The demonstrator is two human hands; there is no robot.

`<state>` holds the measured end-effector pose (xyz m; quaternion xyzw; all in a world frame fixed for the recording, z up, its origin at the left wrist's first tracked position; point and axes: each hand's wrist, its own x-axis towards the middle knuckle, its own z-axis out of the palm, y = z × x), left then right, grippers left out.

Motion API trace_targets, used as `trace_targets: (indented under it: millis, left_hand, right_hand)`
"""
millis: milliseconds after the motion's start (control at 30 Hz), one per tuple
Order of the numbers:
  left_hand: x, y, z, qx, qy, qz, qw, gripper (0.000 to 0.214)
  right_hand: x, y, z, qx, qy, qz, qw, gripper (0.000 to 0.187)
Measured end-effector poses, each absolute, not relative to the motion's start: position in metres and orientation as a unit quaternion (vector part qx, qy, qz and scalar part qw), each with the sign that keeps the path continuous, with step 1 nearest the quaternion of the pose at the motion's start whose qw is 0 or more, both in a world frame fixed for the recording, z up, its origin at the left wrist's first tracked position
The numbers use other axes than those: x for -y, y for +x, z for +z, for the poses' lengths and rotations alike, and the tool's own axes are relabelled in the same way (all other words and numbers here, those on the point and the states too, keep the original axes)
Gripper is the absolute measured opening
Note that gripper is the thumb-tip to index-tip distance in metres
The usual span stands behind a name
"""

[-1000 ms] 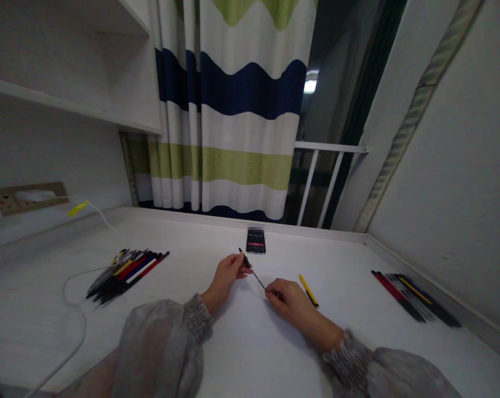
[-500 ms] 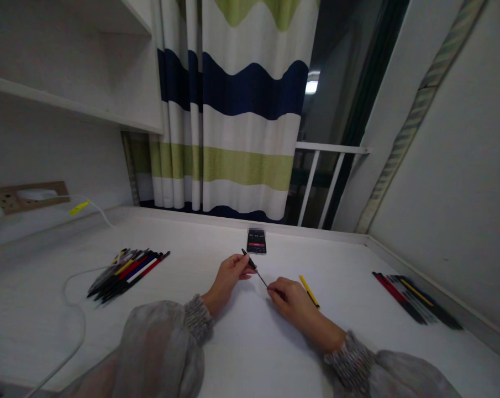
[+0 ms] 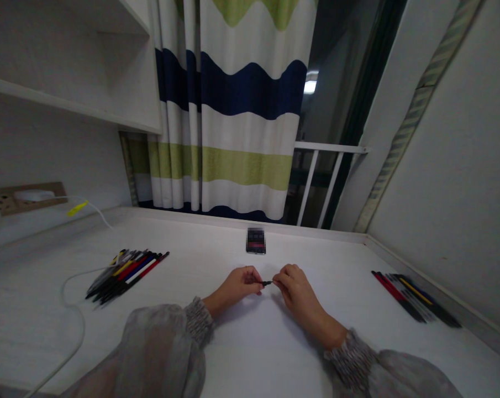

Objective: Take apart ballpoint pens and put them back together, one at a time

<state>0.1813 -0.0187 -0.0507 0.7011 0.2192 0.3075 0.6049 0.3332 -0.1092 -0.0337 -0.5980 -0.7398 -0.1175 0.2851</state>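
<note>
Just in front of the phone, my left hand (image 3: 242,284) is closed around a small black pen part (image 3: 267,283), whose narrow end sticks out to the right. My right hand (image 3: 296,292) comes in from the other side, thumb and fingers pinched at the thin tip of that same part. It lies nearly level between the two hands, and most of it is hidden by my fingers. No yellow pen shows on the table beside my right hand now.
On the left lies a pile of several pens (image 3: 127,273), with a white cable (image 3: 73,307) running past it. Another row of pens (image 3: 413,298) rests by the right wall. A phone (image 3: 256,241) stands near the table's back edge.
My hands have come closer together, the left lower and to the right. The slanted black part with its long thin rod now lies level, little of it showing. The yellow pen is out of sight.
</note>
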Motion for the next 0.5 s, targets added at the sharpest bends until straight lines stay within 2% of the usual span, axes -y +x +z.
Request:
trace_targets:
  millis: [100, 233, 300, 400, 500]
  left_hand:
    - [0.024, 0.18, -0.051, -0.197, 0.801, 0.28, 0.491, 0.013]
    - [0.033, 0.178, -0.044, -0.178, 0.909, 0.25, 0.281, 0.022]
    - [0.035, 0.178, -0.044, -0.169, 0.929, 0.245, 0.221, 0.024]
    - [0.036, 0.18, -0.048, -0.157, 0.933, 0.244, 0.213, 0.025]
    - [0.036, 0.183, -0.051, -0.169, 0.908, 0.275, 0.267, 0.023]
  right_hand:
    - [0.109, 0.335, -0.034, 0.758, -0.578, -0.143, 0.266, 0.013]
    - [0.109, 0.334, -0.035, 0.773, -0.558, -0.16, 0.255, 0.013]
    - [0.109, 0.333, -0.037, 0.779, -0.552, -0.161, 0.25, 0.012]
    - [0.109, 0.332, -0.037, 0.781, -0.543, -0.133, 0.277, 0.01]
    - [0.109, 0.337, -0.031, 0.756, -0.53, -0.084, 0.374, 0.016]
